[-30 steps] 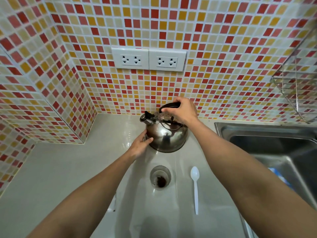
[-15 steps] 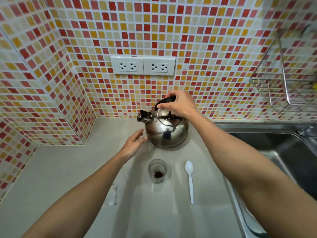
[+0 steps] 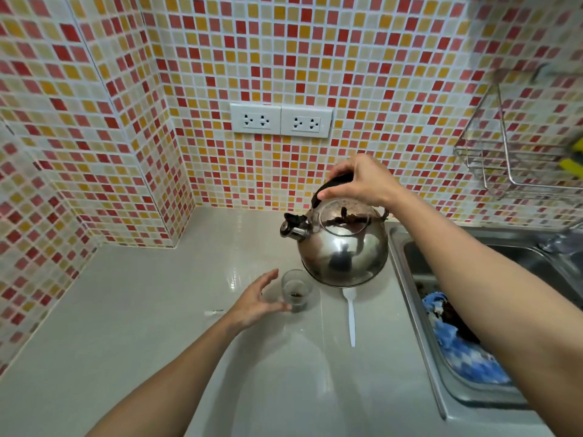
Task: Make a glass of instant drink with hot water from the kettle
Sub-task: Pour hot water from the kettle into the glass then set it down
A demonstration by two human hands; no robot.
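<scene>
My right hand (image 3: 362,181) grips the black handle of a shiny steel kettle (image 3: 344,250) and holds it in the air above the counter, spout pointing left. Just below and left of the kettle stands a small clear glass (image 3: 296,294) with dark powder at its bottom. My left hand (image 3: 257,299) is open right beside the glass on its left, thumb near the base, fingers spread. A white plastic spoon (image 3: 350,313) lies on the counter to the right of the glass, its bowl partly under the kettle.
The grey counter (image 3: 142,310) runs left to a tiled corner. A steel sink (image 3: 419,310) holding a blue-and-white cloth (image 3: 457,348) is at the right. A wire rack (image 3: 511,162) hangs on the wall above it. Two wall sockets (image 3: 280,120) are behind.
My right hand has lifted the kettle off the counter and brought it nearer the glass. My left hand left the kettle's side and came down beside the glass.
</scene>
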